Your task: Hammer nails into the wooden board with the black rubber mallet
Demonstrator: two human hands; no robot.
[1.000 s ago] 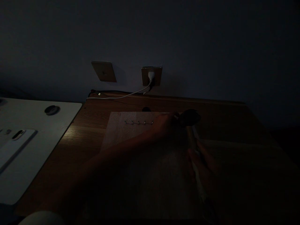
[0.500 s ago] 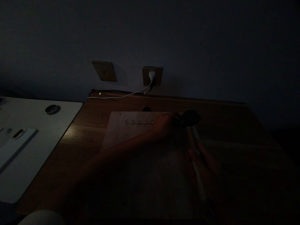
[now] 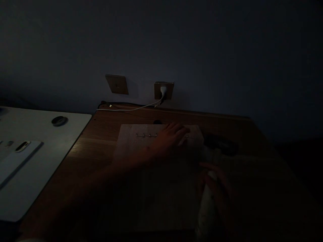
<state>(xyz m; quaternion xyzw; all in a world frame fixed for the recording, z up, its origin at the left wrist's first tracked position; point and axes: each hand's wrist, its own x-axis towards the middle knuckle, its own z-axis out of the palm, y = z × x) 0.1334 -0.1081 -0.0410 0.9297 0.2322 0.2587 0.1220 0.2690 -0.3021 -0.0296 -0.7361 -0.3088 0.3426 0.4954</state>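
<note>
Head view: our right hand (image 3: 217, 183) grips the hammer (image 3: 222, 145), its head near the board (image 3: 128, 148)'s right edge; our left hand (image 3: 170, 136) lies beside the nails (image 3: 150, 135), we can't tell if holding anything.

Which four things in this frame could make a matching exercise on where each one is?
1. dark-headed hammer with a pale handle
2. row of small, shiny, nail-like metal pieces
3. white plug
4. round dark object

A. in the square wall socket
B. on the white surface
C. in the right hand
D. on the pale board, beside the left hand

Pairs: 1-C, 2-D, 3-A, 4-B
</note>
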